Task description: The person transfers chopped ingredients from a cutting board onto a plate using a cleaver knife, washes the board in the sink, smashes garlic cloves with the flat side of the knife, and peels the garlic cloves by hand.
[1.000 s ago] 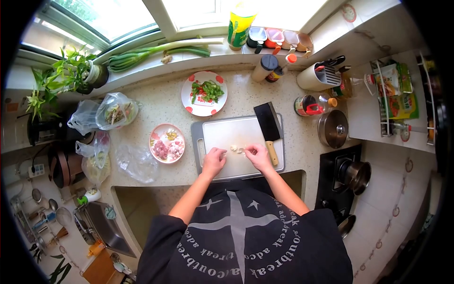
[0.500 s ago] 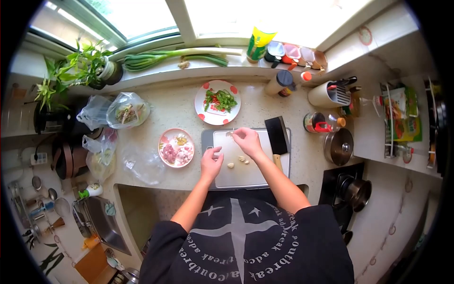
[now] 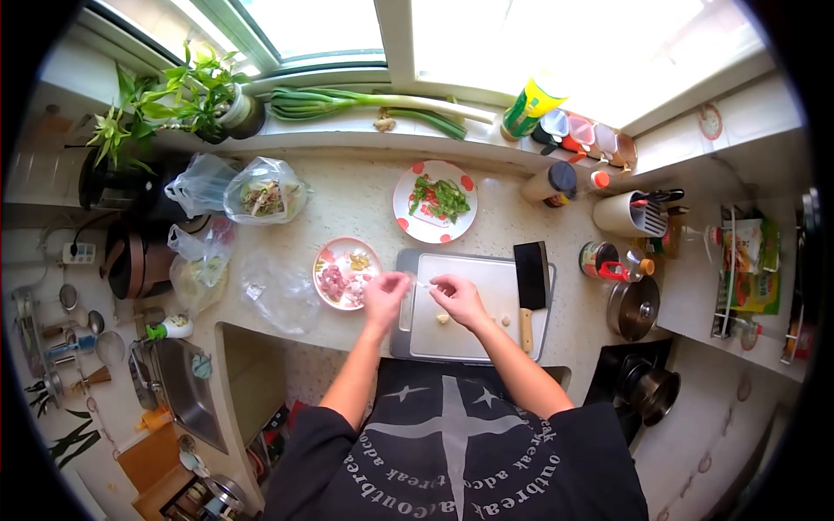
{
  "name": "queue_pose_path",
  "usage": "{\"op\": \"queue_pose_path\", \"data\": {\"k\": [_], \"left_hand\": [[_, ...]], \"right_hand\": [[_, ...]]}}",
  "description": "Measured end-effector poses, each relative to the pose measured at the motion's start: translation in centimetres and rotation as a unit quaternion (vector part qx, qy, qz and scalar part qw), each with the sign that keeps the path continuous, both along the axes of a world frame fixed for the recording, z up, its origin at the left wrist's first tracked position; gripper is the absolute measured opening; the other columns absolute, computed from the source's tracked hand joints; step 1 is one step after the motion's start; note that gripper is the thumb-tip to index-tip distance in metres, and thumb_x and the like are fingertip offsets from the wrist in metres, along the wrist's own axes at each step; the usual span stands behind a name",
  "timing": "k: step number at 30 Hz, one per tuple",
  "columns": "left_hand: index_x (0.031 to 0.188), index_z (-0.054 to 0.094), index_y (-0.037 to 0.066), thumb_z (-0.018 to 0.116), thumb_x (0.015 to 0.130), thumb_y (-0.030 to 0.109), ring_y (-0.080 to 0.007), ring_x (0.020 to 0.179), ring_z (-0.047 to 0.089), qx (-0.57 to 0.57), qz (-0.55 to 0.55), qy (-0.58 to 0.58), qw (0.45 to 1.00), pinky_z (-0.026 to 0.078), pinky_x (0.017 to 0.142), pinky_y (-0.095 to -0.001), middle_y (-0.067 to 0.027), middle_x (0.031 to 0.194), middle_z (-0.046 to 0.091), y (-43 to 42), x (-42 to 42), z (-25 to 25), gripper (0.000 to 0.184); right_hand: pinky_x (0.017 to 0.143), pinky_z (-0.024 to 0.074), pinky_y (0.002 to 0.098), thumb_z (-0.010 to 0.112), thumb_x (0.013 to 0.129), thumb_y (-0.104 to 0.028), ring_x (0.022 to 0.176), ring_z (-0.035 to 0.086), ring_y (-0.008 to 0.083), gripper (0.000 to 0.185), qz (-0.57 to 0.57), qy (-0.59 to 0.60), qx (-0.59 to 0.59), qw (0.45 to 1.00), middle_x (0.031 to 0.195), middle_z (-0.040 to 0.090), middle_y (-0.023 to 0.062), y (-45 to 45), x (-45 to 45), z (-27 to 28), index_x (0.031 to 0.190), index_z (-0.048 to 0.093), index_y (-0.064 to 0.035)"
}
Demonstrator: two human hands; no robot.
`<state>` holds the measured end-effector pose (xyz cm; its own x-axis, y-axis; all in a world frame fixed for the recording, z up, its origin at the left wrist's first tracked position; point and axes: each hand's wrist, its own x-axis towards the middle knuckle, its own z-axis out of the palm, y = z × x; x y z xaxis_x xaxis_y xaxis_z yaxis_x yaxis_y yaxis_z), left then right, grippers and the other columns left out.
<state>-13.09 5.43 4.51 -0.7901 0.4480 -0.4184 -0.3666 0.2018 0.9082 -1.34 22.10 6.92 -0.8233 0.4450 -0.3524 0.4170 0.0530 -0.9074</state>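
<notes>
My left hand (image 3: 387, 298) is closed in a pinch over the left edge of the cutting board (image 3: 426, 347); what its fingertips hold, if anything, is too small to make out. My right hand (image 3: 460, 300) pinches a small pale piece, perhaps garlic skin (image 3: 422, 284), in the gap between both hands. Beneath the right hand, a garlic clove (image 3: 443, 319) lies on the board, with another clove (image 3: 506, 320) farther right. A cleaver (image 3: 531, 276) with a wooden handle rests along the board's right side.
A plate of chopped green and red peppers (image 3: 440, 200) stands behind the board. Left of it sit a plate of diced pink meat (image 3: 334, 282) and plastic bags (image 3: 265, 195). A lidded pot (image 3: 633, 310), jars (image 3: 549, 184) and a knife block (image 3: 627, 214) line the right.
My left hand has come up toward the right hand and its fingers have closed. My right hand is lower over the board, still pinching. The camera view has shifted.
</notes>
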Motion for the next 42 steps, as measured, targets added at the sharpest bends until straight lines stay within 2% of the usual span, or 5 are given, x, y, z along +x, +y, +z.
{"op": "queue_pose_path", "data": {"k": [9, 22, 33, 39, 42], "left_hand": [[0.094, 0.074, 0.005, 0.078, 0.087, 0.024, -0.0163, 0.073, 0.069, -0.267, 0.265, 0.376, 0.847, 0.054, 0.072, -0.0314, -0.0061, 0.081, 0.074, -6.4, -22.4, 9.8, 0.021], [0.101, 0.076, 0.016, 0.072, 0.084, 0.043, -0.0247, 0.097, 0.067, -0.497, 0.013, 0.552, 0.670, 0.052, 0.081, -0.0389, -0.0021, 0.099, 0.073, -3.8, -22.2, 10.6, 0.033], [0.094, 0.076, 0.018, 0.071, 0.089, 0.031, -0.0306, 0.084, 0.070, -0.329, -0.021, 0.515, 0.791, 0.055, 0.073, -0.0421, -0.0059, 0.093, 0.074, 3.9, -19.3, 13.1, 0.015], [0.094, 0.074, 0.017, 0.074, 0.087, 0.031, -0.0296, 0.077, 0.071, -0.284, -0.076, 0.491, 0.820, 0.055, 0.068, -0.0420, -0.0058, 0.083, 0.073, 9.6, -15.8, 13.3, 0.016], [0.094, 0.074, 0.018, 0.076, 0.084, 0.032, -0.0284, 0.076, 0.071, -0.287, -0.081, 0.522, 0.799, 0.055, 0.067, -0.0414, -0.0045, 0.082, 0.073, 10.8, -15.2, 12.5, 0.017]], "right_hand": [[0.066, 0.0528, 0.0292, 0.074, 0.087, -0.021, 0.067, 0.063, 0.0137, 0.022, 0.017, -0.062, 0.057, 0.996, 0.082, 0.071, 0.0068, 0.9, 6.1, -1.6, 0.100, 0.070, -0.0031], [0.069, 0.0543, 0.0307, 0.071, 0.090, -0.022, 0.070, 0.066, 0.0154, 0.022, -0.066, -0.093, 0.057, 0.992, 0.087, 0.074, 0.0087, 0.5, 10.6, -1.9, 0.101, 0.072, -0.0029], [0.067, 0.0506, 0.0243, 0.071, 0.093, -0.016, 0.072, 0.061, 0.0070, 0.017, -0.145, -0.094, 0.047, 0.984, 0.080, 0.068, 0.0013, 1.4, 14.1, -2.9, 0.097, 0.069, -0.0004], [0.072, 0.0544, 0.0323, 0.071, 0.091, -0.026, 0.075, 0.067, 0.0177, 0.027, -0.150, -0.114, 0.031, 0.982, 0.089, 0.074, 0.0104, 1.7, 15.3, -3.4, 0.104, 0.071, -0.0024], [0.068, 0.0506, 0.0244, 0.071, 0.093, -0.018, 0.072, 0.060, 0.0067, 0.017, -0.165, -0.094, 0.043, 0.981, 0.081, 0.068, 0.0007, 1.4, 15.6, -3.5, 0.099, 0.070, -0.0013]]}}
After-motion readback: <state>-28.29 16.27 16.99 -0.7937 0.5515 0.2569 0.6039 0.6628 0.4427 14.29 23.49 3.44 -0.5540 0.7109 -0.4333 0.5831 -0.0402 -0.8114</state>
